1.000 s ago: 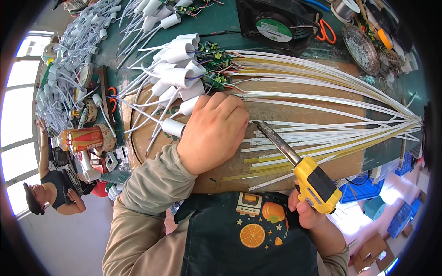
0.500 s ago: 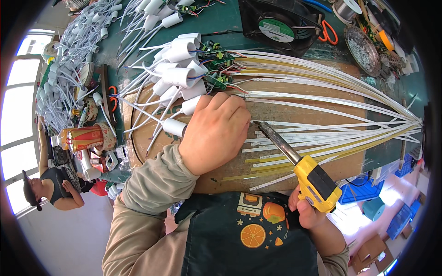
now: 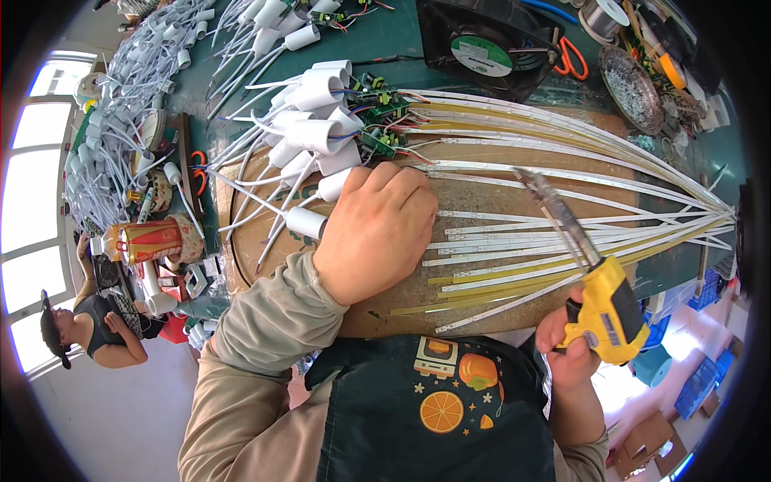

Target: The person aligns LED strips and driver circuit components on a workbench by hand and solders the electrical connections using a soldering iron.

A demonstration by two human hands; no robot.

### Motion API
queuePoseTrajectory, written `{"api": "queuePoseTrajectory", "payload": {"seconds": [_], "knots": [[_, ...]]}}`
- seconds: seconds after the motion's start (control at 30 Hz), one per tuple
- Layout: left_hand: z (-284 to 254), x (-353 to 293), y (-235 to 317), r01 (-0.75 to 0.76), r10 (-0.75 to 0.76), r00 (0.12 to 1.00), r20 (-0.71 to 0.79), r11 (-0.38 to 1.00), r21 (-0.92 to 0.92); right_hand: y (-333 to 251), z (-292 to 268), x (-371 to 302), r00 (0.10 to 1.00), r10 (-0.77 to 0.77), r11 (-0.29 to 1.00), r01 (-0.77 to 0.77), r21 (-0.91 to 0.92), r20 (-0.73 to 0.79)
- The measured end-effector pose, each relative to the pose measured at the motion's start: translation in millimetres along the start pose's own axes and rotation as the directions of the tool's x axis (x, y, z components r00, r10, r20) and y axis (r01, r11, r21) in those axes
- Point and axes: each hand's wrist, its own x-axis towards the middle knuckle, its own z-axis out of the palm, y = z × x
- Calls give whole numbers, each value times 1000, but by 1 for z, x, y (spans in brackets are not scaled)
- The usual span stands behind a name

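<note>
Bright windows [image 3: 36,177] line the far left of the room, where I see another person [image 3: 108,329] in a dark hat and top beside the green workbench [image 3: 377,36]. On the bench's left end I have a long heap of white corded caps [image 3: 112,136], with a red and gold can [image 3: 148,241] nearer the windows' lower edge and a pair of orange-handled scissors [image 3: 199,173] to its right. Next comes a bunch of white cylindrical caps [image 3: 313,136], with green circuit boards [image 3: 384,104] at their right ends. Just below these, my left hand [image 3: 376,225] is curled knuckles-up over the brown cardboard [image 3: 377,313], two caps right beside it on its left; its fingertips are hidden, so I cannot tell whether it pinches anything. Slim white and yellowish strips [image 3: 474,166] fan from beside that hand and gather at the right. Past the black fan [image 3: 482,55], I find a solder spool [image 3: 602,16] and a metal dish [image 3: 630,88]. At lower right, my right hand [image 3: 570,353] is wrapped around a yellow-and-black soldering gun [image 3: 614,313]: the body sits in and above the fingers, while the barrel leans up and left over the strips, its tip well apart from my left hand.
</note>
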Motion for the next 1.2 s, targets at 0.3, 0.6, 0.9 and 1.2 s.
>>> {"api": "queuePoseTrajectory", "payload": {"seconds": [0.3, 0.6, 0.9, 1.2], "knots": [[1, 0, 1, -8, 8, 1000, -15, 1000, -5, 4, -26, 24, 972, -234, 972, 235, 17, -33], [-2, 0, 3, -1, 1, 1000, -15, 1000, 0, 2, -22, 26, 977, -196, 976, 202, 78, -78], [-21, -7, 8, 7, -8, 999, -33, 1000, -28, 3, -23, 25, 975, -213, 972, 218, 93, -61], [-47, -52, 15, 152, -152, 988, -9, 981, 116, 6, -30, 24, 973, -227, 963, 229, 139, -34]]}}
